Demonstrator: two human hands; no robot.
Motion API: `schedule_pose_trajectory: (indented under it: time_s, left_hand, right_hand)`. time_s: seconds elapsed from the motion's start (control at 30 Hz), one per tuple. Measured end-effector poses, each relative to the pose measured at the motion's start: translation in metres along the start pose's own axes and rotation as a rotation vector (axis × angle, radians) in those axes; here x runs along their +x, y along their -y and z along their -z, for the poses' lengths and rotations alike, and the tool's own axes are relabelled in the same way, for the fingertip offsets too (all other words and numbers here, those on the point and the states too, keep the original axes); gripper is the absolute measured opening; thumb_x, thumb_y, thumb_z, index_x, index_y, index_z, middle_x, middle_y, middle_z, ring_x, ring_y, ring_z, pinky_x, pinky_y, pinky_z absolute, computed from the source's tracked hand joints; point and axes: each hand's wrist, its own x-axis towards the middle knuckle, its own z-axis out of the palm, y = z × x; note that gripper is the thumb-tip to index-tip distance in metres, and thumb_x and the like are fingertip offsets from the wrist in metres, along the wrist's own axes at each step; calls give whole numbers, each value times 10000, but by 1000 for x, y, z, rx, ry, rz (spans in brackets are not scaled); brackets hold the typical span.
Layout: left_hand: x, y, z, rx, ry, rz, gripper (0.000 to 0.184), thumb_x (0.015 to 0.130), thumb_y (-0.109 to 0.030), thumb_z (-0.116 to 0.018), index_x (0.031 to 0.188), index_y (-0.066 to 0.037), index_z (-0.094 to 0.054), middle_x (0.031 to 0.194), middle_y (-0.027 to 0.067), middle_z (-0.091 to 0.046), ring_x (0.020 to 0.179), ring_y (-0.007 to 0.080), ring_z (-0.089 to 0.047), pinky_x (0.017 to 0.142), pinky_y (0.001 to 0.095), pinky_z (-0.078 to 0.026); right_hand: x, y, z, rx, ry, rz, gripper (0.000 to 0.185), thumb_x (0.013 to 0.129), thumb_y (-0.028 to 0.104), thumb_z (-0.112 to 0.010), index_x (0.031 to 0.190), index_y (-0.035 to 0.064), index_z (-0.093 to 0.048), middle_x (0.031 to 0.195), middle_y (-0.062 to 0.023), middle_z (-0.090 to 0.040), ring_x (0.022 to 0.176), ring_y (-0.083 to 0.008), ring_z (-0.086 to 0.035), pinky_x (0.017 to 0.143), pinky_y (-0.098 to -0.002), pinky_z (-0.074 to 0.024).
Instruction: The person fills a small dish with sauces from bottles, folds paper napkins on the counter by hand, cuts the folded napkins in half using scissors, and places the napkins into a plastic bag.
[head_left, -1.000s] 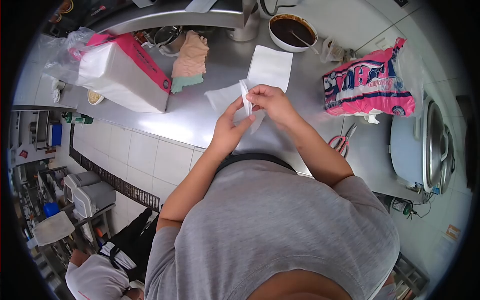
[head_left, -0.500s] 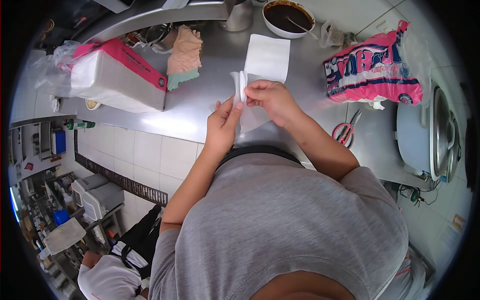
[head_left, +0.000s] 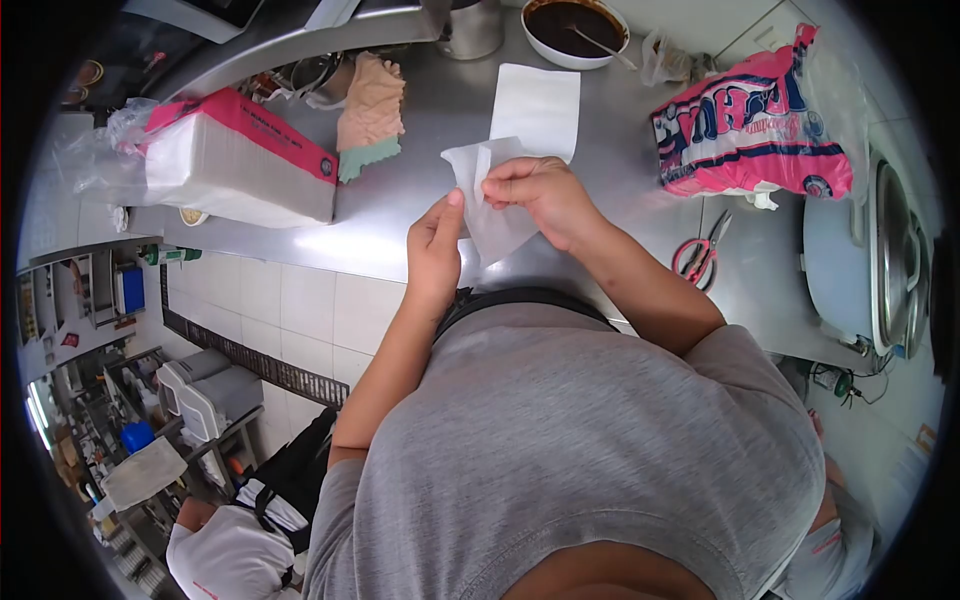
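Observation:
A thin white paper napkin hangs partly spread between my hands, above the front of the steel counter. My right hand pinches its upper part between thumb and fingers. At its left edge my left hand is closed, thumb upward, with the paper's edge at the thumb tip. A neat stack of white napkins lies flat on the counter just beyond my hands.
Left on the steel counter are a napkin pack and a crumpled peach cloth. At the back sits a bowl of dark sauce. Rightward are a pink plastic package, scissors and a lidded container.
The folded napkin has been opened out into a wider sheet. My left hand has shifted slightly left, away from the right hand. The view has tilted a little.

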Motion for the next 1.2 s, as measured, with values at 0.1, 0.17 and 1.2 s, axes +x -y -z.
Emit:
schedule_pose_trajectory:
  time_s: [0.1, 0.17, 1.2]
  left_hand:
    - [3, 5, 2, -8, -31, 32, 364, 977, -273, -500, 1041, 59, -635, 970, 79, -648, 883, 104, -557, 815, 237, -427]
    - [7, 5, 7, -26, -61, 103, 328, 976, -250, -505, 996, 47, -641, 946, 66, -649, 853, 96, -561, 794, 237, -432]
    - [-33, 29, 54, 854, -282, -684, 149, 917, -74, -526, 971, 35, -612, 775, 151, -627, 610, 269, -585, 563, 323, -453]
  right_hand:
    - [2, -3, 1, 63, 17, 11, 155, 836, 127, -660, 895, -16, -654, 851, -67, -636, 773, -154, -584, 754, -283, -470]
    - [2, -5, 0, 157, -11, 13, 139, 849, 134, -637, 896, 3, -633, 850, -61, -628, 773, -157, -588, 757, -288, -474]
    - [12, 43, 32, -419, 32, 184, 574, 821, 366, -667, 1271, 62, -480, 1165, -75, -570, 1051, -189, -545, 921, -356, -400]
